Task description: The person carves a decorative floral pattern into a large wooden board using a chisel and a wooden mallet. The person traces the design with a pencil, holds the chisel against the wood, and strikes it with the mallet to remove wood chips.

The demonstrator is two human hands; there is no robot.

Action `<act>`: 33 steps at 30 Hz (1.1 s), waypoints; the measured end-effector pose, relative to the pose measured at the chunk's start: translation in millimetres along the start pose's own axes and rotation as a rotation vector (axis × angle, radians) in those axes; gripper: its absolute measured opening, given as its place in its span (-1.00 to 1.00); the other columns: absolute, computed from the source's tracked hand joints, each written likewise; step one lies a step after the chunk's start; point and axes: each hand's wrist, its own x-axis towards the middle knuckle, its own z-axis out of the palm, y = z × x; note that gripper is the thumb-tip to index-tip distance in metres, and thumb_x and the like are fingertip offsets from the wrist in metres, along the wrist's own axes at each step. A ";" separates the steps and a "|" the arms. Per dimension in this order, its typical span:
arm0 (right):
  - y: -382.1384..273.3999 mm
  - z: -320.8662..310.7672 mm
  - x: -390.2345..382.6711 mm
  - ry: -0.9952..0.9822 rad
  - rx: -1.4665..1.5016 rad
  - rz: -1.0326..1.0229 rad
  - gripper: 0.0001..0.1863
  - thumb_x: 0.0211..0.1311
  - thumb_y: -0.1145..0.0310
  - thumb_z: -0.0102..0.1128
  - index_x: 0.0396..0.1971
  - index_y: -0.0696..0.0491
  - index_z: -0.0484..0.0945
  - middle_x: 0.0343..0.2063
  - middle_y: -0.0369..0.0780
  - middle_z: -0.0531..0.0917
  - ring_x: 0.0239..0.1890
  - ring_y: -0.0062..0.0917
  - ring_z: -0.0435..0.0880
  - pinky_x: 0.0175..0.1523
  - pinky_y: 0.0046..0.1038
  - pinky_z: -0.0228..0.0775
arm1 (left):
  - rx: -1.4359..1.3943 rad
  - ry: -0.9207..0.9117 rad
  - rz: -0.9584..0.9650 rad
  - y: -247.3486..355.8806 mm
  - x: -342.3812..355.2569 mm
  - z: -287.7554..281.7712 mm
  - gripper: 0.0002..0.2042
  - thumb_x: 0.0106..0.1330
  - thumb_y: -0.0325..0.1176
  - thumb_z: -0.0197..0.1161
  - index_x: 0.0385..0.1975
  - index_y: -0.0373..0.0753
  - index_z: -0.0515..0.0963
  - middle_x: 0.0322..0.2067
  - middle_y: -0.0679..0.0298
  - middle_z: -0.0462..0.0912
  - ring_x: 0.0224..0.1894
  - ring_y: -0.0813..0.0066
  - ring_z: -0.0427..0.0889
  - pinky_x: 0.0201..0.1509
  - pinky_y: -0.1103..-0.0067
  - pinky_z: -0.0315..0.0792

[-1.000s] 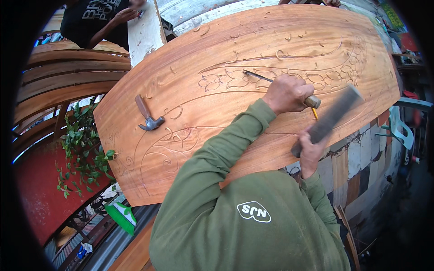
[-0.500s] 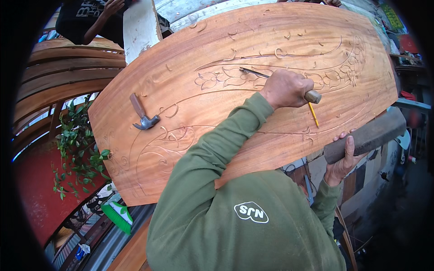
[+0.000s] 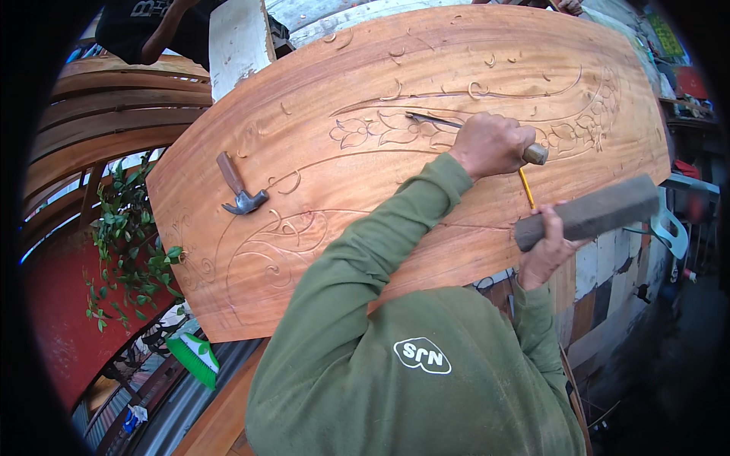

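Note:
My left hand [image 3: 493, 146] is closed around a carving chisel [image 3: 433, 120] above a large wooden panel [image 3: 357, 178]. The blade tip is at a carved flower, and the handle's butt end sticks out to the right of the fist. A thick dark wooden block [image 3: 597, 211], used like a mallet, is gripped in my right hand [image 3: 546, 254] over the panel's near right edge. Between the hands lies a yellow pencil [image 3: 527, 188]. Carved scrolls, leaves and flowers cover parts of the panel, with curled shavings scattered on it.
A claw hammer [image 3: 245, 201] rests on the panel's left part. Beyond the left edge are a leafy plant [image 3: 129, 235], curved wooden slats [image 3: 129, 118] and a green brush head [image 3: 194, 359]. Another person [image 3: 148, 30] is at the far left, and someone's hand [image 3: 569, 7] at the far right.
My right hand has brought the wooden block leftward and up, over the panel's edge and closer to the chisel. The left hand keeps its grip, nearly in place.

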 end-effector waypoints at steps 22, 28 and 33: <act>-18.2 18.7 59.6 0.000 0.166 0.055 0.01 0.19 0.64 0.33 0.63 0.06 0.03 -0.12 -0.26 0.55 -0.23 -0.60 0.59 -0.07 -0.51 0.52 | 0.061 0.171 -0.125 -12.7 19.7 10.7 -0.76 0.16 -0.16 0.46 -0.53 -0.07 0.52 -0.62 0.25 0.64 -0.54 0.22 0.71 -0.51 0.30 0.55; -3.0 -1.2 70.4 -0.446 -0.371 -0.029 0.02 0.12 0.64 0.31 0.62 0.04 0.08 -0.17 -0.30 0.54 -0.26 -0.63 0.57 -0.14 -0.54 0.52 | 0.072 0.128 -0.166 -18.7 19.7 12.2 -0.82 0.19 -0.22 0.41 -0.50 -0.09 0.56 -0.61 0.21 0.67 -0.53 0.20 0.74 -0.46 0.29 0.58; -10.8 20.6 77.2 0.030 0.157 0.016 -0.25 0.19 0.60 0.34 0.38 0.09 0.24 -0.14 -0.19 0.60 -0.23 -0.52 0.67 -0.16 -0.42 0.63 | 0.051 0.195 -0.145 -17.7 21.9 16.2 -0.78 0.15 -0.18 0.46 -0.51 -0.08 0.54 -0.62 0.23 0.64 -0.56 0.21 0.71 -0.47 0.31 0.57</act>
